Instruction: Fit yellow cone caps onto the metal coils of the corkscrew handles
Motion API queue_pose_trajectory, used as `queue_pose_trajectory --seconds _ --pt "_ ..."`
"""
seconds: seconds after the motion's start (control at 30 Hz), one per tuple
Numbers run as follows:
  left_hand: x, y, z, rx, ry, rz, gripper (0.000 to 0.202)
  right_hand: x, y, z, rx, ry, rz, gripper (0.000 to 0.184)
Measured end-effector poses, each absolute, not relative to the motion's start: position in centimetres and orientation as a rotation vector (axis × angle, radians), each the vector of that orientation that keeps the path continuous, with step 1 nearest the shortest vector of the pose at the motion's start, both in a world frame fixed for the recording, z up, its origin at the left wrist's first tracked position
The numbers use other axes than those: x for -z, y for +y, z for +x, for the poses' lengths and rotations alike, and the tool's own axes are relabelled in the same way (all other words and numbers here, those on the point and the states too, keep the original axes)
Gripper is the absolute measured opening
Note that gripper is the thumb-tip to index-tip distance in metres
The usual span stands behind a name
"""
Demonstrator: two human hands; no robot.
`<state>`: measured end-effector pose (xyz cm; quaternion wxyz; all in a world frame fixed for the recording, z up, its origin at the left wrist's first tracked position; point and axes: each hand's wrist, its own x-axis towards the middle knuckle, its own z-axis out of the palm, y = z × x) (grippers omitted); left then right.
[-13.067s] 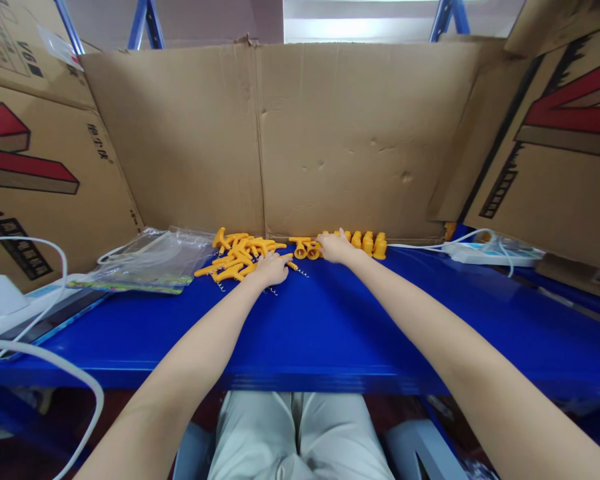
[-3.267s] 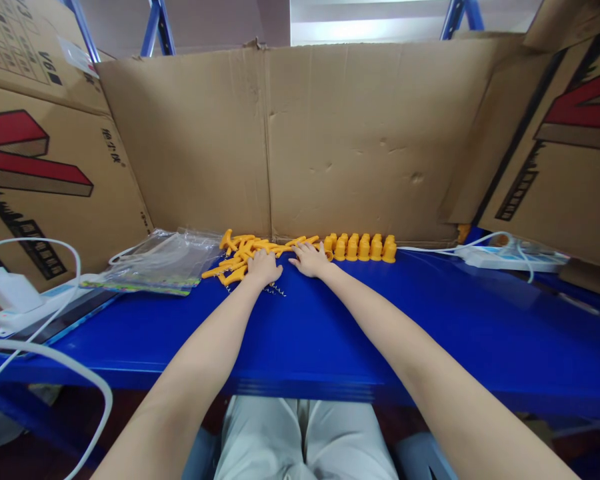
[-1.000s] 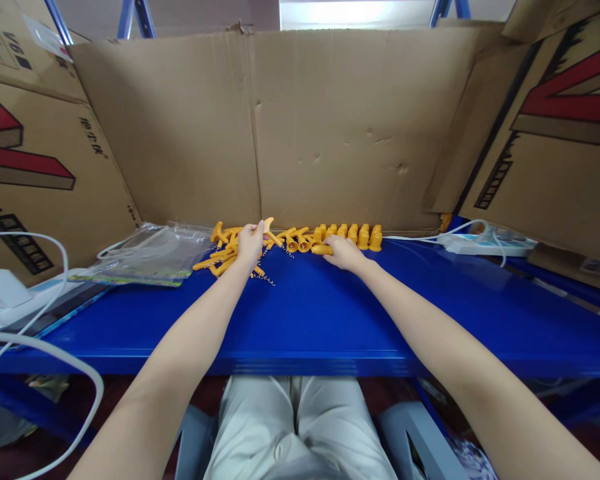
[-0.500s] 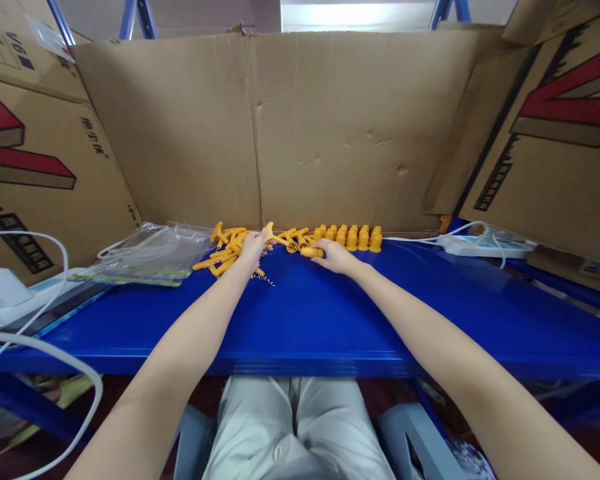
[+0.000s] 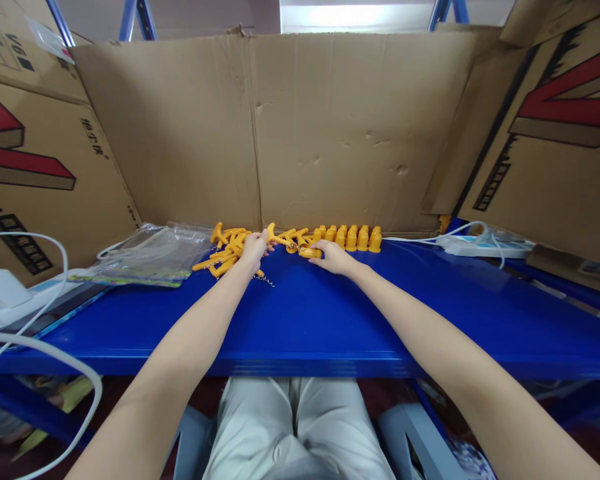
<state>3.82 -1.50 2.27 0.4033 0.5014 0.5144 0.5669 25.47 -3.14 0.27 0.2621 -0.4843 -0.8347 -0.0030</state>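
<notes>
My left hand (image 5: 255,251) is closed on a yellow corkscrew (image 5: 272,232) by its T-shaped handle; its metal spiral points right. A yellow bell-shaped sleeve (image 5: 309,253) lies on its side in the fingers of my right hand (image 5: 336,257), its open end facing left. The spiral's tip is close to that opening; whether it is inside I cannot tell. Under and beside my left hand spreads a pile of yellow corkscrews (image 5: 225,257), one spiral (image 5: 265,281) sticking out towards me. Behind my right hand several yellow sleeves (image 5: 363,239) stand upright in rows.
Cardboard (image 5: 350,127) walls off the back and sides of the blue table (image 5: 300,327). Clear plastic bags (image 5: 155,250) lie left of the pile. White power strips (image 5: 485,247) with cables sit at both ends, and a white cable (image 5: 87,370) loops at the near left.
The corkscrew in my left hand has shifted slightly right and down, its spiral closer to the sleeve. My right hand has tilted the sleeve a little and stays nearly in place.
</notes>
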Motion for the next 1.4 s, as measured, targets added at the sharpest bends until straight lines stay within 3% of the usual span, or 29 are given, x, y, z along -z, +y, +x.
queue_pose_trajectory --seconds 0.73,0.87,0.97,1.1,1.4 --pt "-2.7 -3.1 5.0 -1.21 1.381 1.354 0.02 -0.2 -3.0 25.7 -0.036 -2.218 -1.374 0.026" --pt "-1.9 -3.2 5.1 -1.087 1.399 1.772 0.044 -0.2 -3.0 25.8 -0.019 -2.212 -1.39 0.028" --pt "-1.4 -3.1 4.6 -0.971 1.413 2.222 0.051 -0.1 -3.0 26.1 -0.016 -2.204 -1.378 0.031" --pt "-1.3 -3.3 4.0 -0.779 1.506 2.555 0.052 -0.1 -2.9 26.3 -0.044 -2.198 -1.349 0.03" --pt "-2.1 -4.2 4.1 -0.561 1.688 2.677 0.042 -0.1 -3.0 26.6 -0.16 -2.231 -1.278 0.034"
